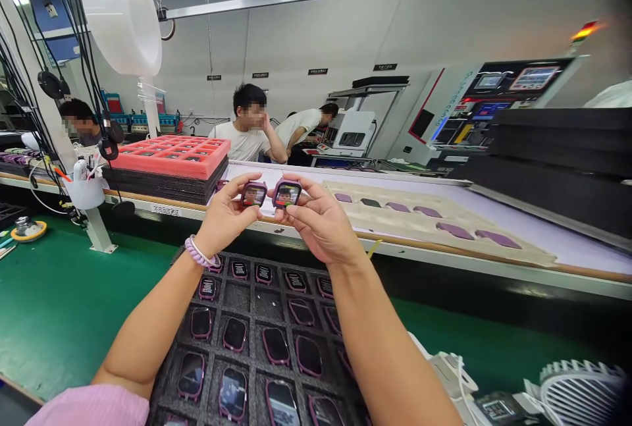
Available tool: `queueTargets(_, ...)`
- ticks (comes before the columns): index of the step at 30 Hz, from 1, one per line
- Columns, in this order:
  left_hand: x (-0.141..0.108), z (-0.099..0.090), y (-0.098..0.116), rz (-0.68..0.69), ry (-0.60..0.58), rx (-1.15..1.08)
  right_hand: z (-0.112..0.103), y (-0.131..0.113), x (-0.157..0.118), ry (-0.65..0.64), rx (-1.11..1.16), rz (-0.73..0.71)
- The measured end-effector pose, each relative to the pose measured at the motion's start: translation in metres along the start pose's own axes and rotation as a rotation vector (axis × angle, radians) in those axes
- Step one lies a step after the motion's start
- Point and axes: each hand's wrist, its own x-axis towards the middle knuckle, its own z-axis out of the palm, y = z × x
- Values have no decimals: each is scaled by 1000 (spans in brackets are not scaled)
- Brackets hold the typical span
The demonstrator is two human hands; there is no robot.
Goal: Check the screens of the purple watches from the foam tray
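Note:
My left hand (230, 214) pinches a purple-framed smartwatch case (253, 193), its lit screen facing me. Beside it, my right hand (320, 218) grips a second purple smartwatch case (287, 194), also with a picture on its screen. The two cases are held up side by side, slightly apart, above the bench. Below my arms lies a dark foam tray (237, 295) with a grid of pockets. Most pockets hold purple watch cases (234, 334); some in the far rows show lit text. Two pockets in the second row have no watch in them.
A red foam tray (172, 149) tops black trays on the shelf to the left. Purple parts (454, 232) lie on a beige sheet at the right. A white fan-like device (577, 390) stands front right. Cables (89, 37) hang at the left. Several people sit or stand beyond.

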Motion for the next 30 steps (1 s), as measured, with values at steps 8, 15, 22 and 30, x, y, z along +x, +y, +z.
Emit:
queueTargets(8, -2, 2, 6, -32, -6, -64, 2, -2, -2, -7, -7, 3)
queueTargets(15, -1, 0, 5, -41, 1, -41, 1, 2, 0, -18, -23, -15)
queueTargets(22, -1, 1, 4, -49, 1, -48, -1, 6, 1, -34, 0, -26)
queueTargets(30, -2, 0, 4, -49, -2, -54, -1, 5, 0, -49, -10, -43)
